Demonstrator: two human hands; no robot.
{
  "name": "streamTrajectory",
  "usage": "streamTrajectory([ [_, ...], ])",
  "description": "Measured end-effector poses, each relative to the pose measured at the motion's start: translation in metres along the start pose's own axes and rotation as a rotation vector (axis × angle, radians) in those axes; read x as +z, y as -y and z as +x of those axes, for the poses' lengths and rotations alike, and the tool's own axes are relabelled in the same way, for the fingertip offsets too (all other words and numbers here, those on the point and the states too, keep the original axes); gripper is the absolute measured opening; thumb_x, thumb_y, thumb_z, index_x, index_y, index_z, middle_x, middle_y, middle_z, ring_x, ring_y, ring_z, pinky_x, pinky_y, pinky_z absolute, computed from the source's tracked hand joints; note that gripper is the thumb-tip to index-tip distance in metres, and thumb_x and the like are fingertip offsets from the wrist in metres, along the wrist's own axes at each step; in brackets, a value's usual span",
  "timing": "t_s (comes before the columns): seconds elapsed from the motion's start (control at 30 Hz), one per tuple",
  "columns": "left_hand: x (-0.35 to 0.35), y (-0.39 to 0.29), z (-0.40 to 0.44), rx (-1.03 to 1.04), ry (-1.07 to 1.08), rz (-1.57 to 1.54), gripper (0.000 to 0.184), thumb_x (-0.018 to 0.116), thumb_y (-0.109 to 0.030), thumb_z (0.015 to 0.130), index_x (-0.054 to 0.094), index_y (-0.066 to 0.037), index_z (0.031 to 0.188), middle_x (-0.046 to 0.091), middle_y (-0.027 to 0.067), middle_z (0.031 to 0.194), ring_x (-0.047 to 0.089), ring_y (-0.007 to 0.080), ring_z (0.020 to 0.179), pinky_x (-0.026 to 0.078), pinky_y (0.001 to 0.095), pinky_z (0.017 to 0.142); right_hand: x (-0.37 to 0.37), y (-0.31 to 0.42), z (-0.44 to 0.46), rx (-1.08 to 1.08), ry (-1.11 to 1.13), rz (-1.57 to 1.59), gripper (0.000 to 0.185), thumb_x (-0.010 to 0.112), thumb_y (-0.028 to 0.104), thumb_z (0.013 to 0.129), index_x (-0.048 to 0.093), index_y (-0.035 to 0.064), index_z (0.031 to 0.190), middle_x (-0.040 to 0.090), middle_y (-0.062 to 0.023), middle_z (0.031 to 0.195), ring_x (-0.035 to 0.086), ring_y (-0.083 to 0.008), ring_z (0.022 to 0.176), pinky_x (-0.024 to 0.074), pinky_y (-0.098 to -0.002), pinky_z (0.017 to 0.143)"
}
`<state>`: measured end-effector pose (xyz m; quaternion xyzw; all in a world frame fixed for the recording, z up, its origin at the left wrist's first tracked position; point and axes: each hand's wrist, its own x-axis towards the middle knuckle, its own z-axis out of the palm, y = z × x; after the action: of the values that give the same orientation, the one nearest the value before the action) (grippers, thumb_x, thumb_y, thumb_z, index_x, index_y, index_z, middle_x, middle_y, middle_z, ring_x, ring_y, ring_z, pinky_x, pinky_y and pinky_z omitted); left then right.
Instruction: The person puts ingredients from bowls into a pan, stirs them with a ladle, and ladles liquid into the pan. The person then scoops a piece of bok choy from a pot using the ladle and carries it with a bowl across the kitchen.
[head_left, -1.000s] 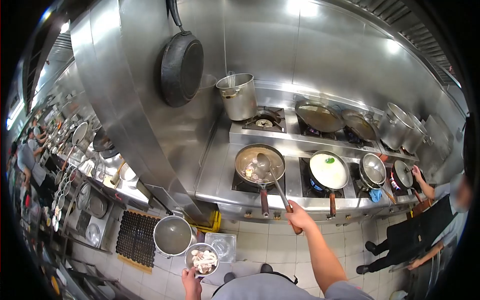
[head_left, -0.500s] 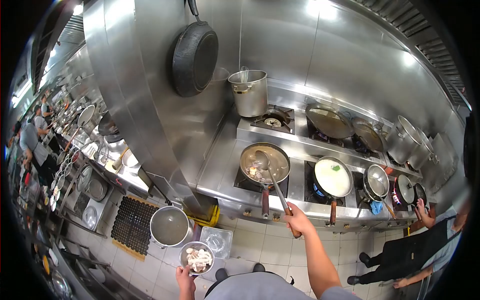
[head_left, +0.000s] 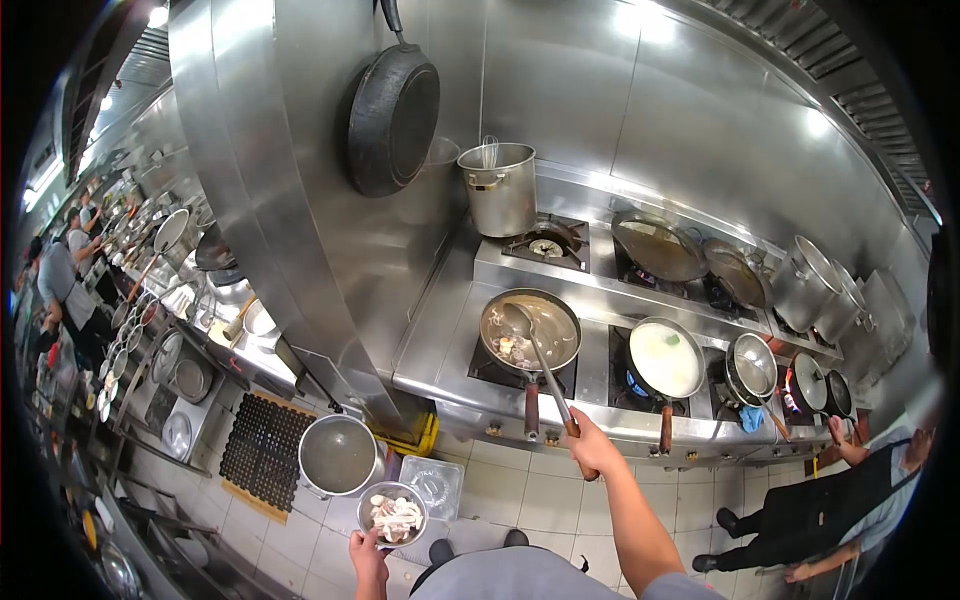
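Two bare hands are at work beside a stainless-steel range (head_left: 440, 350) in a restaurant-style kitchen. The right hand (head_left: 594, 447) is closed around the wooden grip of a long-handled metal ladle (head_left: 541, 362), its cup inside a round, dark-rimmed frying pan (head_left: 572, 322) of brownish sauce and small chunks on the nearest left burner. The left hand (head_left: 368, 560) grips the edge of a round metal bowl (head_left: 415, 495) of pale, sliced pieces, held low, well apart from the pan. Near the bowl are a large grey metal pot (head_left: 337, 424) and a clear plastic container (head_left: 437, 487). On the next burner to the right, a wooden-handled pan (head_left: 655, 323) holds creamy white liquid. At far right stands a co-worker in a black apron (head_left: 825, 505).
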<state>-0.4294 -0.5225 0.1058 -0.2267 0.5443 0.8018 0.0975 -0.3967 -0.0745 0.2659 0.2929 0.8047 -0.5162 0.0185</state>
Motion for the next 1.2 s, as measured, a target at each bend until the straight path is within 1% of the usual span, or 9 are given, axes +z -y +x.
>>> streamTrajectory([
  [0.27, -0.007, -0.002, 0.007, -0.024, 0.011, 0.033, 0.015, 0.054, -0.007, 0.087, 0.041, -0.012, 0.080, 0.057, 0.0071, 0.086, 0.059, 0.0193, 0.078, 0.054, 0.0425, 0.060, -0.001, -0.022, -0.007, -0.131, -0.061, -0.098, 0.069, 0.058, 0.009, 0.079, 0.028, -0.0039, 0.139, 0.059, -0.0163, 0.097, 0.054, -0.0166, 0.057, 0.0470, -0.0323, 0.054],
  [0.47, -0.007, -0.001, 0.010, -0.014, 0.005, 0.022, 0.015, 0.055, -0.007, 0.087, 0.042, -0.012, 0.081, 0.057, 0.0062, 0.085, 0.058, 0.0185, 0.075, 0.053, 0.0421, 0.059, -0.010, -0.010, 0.004, 0.058, 0.016, 0.010, 0.068, 0.056, 0.005, 0.080, 0.028, 0.0006, 0.142, 0.059, -0.0143, 0.098, 0.058, -0.0210, 0.066, 0.0486, -0.0340, 0.062],
  [0.53, -0.008, 0.001, 0.013, -0.020, 0.018, 0.036, 0.016, 0.055, -0.007, 0.087, 0.042, -0.012, 0.080, 0.056, 0.0058, 0.084, 0.058, 0.0183, 0.075, 0.052, 0.0422, 0.059, -0.003, -0.028, 0.026, -0.182, -0.186, -0.261, 0.067, 0.057, 0.008, 0.080, 0.030, 0.0003, 0.141, 0.061, -0.0167, 0.105, 0.062, -0.0262, 0.084, 0.0483, -0.0352, 0.076],
  [0.63, -0.003, 0.000, 0.010, -0.015, 0.024, 0.043, 0.017, 0.056, -0.007, 0.086, 0.042, -0.012, 0.078, 0.056, 0.0056, 0.082, 0.058, 0.0181, 0.074, 0.052, 0.0423, 0.058, -0.001, 0.001, 0.044, -0.062, -0.154, -0.386, 0.067, 0.059, 0.010, 0.080, 0.031, 0.0022, 0.141, 0.060, -0.0178, 0.113, 0.058, -0.0301, 0.101, 0.0443, -0.0353, 0.087],
  [0.77, -0.006, 0.007, 0.015, -0.007, 0.047, 0.025, 0.018, 0.056, -0.007, 0.086, 0.042, -0.012, 0.077, 0.056, 0.0055, 0.082, 0.058, 0.0177, 0.073, 0.054, 0.0431, 0.059, -0.017, -0.008, 0.032, -0.219, -0.113, -0.528, 0.067, 0.060, 0.011, 0.080, 0.033, 0.0066, 0.141, 0.061, -0.0177, 0.110, 0.058, -0.0326, 0.099, 0.0451, -0.0357, 0.085],
  [0.87, -0.009, 0.011, 0.009, -0.003, 0.013, 0.000, 0.018, 0.056, -0.007, 0.086, 0.041, -0.013, 0.076, 0.056, 0.0051, 0.081, 0.058, 0.0172, 0.072, 0.055, 0.0443, 0.059, -0.061, -0.010, -0.009, -0.099, 0.074, -0.541, 0.066, 0.060, 0.011, 0.079, 0.035, 0.0106, 0.140, 0.061, -0.0165, 0.109, 0.058, -0.0351, 0.097, 0.0457, -0.0352, 0.084],
  [0.97, -0.016, 0.018, 0.010, -0.005, -0.009, -0.026, 0.020, 0.056, -0.007, 0.086, 0.040, -0.013, 0.076, 0.054, 0.0041, 0.078, 0.058, 0.0171, 0.072, 0.056, 0.0449, 0.059, -0.085, -0.025, -0.027, -0.253, 0.060, -0.612, 0.066, 0.059, 0.010, 0.079, 0.036, 0.0118, 0.140, 0.062, -0.0135, 0.101, 0.060, -0.0311, 0.083, 0.0474, -0.0345, 0.078],
  [1.07, -0.018, 0.021, 0.012, -0.022, -0.021, -0.017, 0.020, 0.056, -0.007, 0.086, 0.040, -0.013, 0.076, 0.054, 0.0044, 0.078, 0.057, 0.0175, 0.071, 0.055, 0.0441, 0.058, -0.081, -0.023, -0.033, -0.097, -0.026, -0.563, 0.066, 0.059, 0.008, 0.079, 0.035, 0.0107, 0.140, 0.061, -0.0124, 0.096, 0.059, -0.0259, 0.074, 0.0480, -0.0349, 0.075],
  [1.2, -0.011, 0.013, 0.013, -0.020, -0.007, 0.048, 0.019, 0.056, -0.007, 0.085, 0.040, -0.013, 0.077, 0.054, 0.0049, 0.079, 0.057, 0.0178, 0.071, 0.054, 0.0428, 0.057, -0.064, -0.014, -0.048, 0.027, -0.123, -0.080, 0.063, 0.061, 0.007, 0.081, 0.035, 0.0013, 0.139, 0.057, -0.0094, 0.084, 0.056, -0.0173, 0.064, 0.0486, -0.0313, 0.063],
])
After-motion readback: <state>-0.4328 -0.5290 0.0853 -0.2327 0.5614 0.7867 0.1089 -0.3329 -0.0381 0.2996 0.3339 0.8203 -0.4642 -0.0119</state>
